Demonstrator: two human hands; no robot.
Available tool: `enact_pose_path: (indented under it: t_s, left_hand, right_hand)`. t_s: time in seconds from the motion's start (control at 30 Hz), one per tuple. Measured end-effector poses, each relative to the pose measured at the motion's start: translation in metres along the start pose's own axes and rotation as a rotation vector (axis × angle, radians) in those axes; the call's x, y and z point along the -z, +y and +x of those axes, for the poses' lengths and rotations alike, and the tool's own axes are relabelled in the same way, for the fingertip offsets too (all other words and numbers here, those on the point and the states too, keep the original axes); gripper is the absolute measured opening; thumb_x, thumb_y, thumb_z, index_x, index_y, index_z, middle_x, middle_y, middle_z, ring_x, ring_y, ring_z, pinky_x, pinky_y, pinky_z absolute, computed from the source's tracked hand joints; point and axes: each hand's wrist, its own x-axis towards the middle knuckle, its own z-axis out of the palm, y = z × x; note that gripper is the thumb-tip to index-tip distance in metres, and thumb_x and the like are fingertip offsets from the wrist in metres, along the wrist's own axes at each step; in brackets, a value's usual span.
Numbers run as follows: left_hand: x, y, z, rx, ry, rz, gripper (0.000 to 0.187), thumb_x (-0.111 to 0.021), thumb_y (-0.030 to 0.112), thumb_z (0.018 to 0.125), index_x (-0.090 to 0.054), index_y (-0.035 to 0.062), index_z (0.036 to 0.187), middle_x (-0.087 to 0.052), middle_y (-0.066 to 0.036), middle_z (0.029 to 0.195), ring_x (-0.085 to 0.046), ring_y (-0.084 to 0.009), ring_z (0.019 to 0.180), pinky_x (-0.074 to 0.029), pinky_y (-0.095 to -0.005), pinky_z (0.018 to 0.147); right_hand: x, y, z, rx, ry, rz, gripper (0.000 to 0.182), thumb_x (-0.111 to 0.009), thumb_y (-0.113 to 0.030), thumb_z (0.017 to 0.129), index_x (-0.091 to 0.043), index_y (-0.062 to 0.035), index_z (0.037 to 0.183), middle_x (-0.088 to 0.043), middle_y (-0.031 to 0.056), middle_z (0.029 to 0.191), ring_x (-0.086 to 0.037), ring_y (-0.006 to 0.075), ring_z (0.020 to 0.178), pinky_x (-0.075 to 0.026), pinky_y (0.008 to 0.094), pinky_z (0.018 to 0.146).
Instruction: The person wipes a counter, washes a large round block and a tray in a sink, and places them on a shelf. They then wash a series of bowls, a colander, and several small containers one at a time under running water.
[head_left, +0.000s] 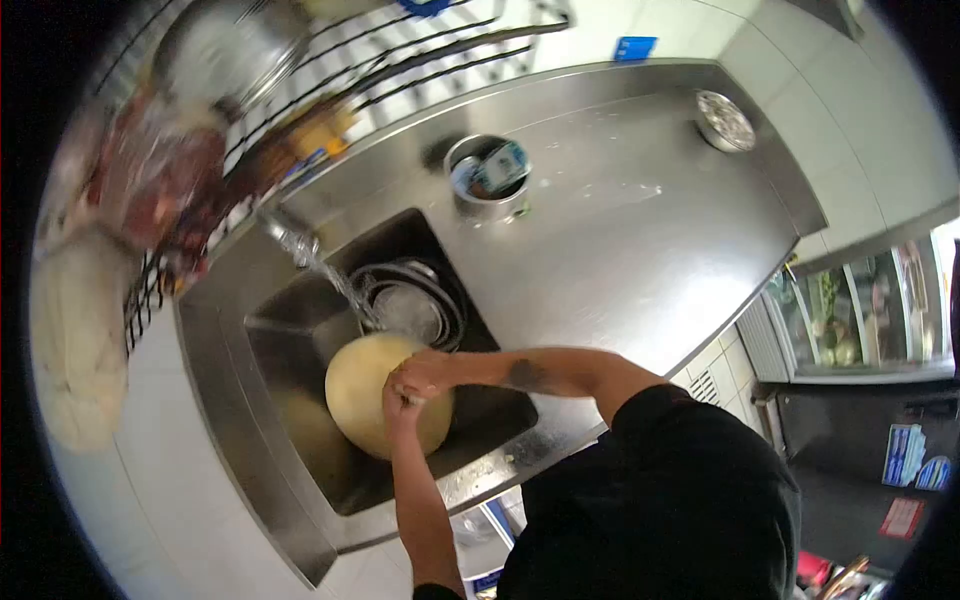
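Observation:
My right hand and my left hand are pressed together, both closed, above a large round pale-yellow vessel in the sink. A small whitish bit shows between the fingers, too small to name. The yellow vessel looks like a bowl or basin; my hands and forearms cover part of it. Behind it, several round metal pans or bowls sit nested in the sink. A stream of water runs from the tap towards them.
On the steel counter stands a round metal pot with packets inside. A metal bowl of pale pieces sits at the far corner. Above, a black wire rack holds bags and a large pot. A glass-fronted fridge is at right.

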Motion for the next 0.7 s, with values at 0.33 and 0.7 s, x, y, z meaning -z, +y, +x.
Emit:
enact_pose_path:
  t_s: [0.33,0.7]
  left_hand:
    - [-0.212,-0.309,-0.022,-0.294,-0.170,1.096,0.049,-0.048,0.038,0.094,-0.045,0.0065,0.131,-0.052,-0.008,0.126,-0.052,-0.0202,0.112,-0.044,-0.0381,0.093]
    - [-0.279,-0.312,0.153,-0.591,0.363,1.226,0.049,-0.060,0.025,0.086,-0.038,0.0007,0.123,-0.040,-0.021,0.125,-0.056,-0.0365,0.101,-0.056,-0.0468,0.076]
  right_hand:
    - [0.088,-0.027,-0.240,-0.315,1.139,0.881,0.051,-0.065,-0.021,0.085,-0.045,-0.0111,0.130,-0.043,0.0143,0.130,-0.041,0.0300,0.123,-0.037,0.0424,0.100]
    - [0.090,0.162,-0.631,-0.490,1.790,1.453,0.048,-0.060,-0.036,0.086,-0.050,-0.0023,0.119,-0.057,0.0150,0.108,-0.058,0.0253,0.100,-0.053,0.0398,0.080]
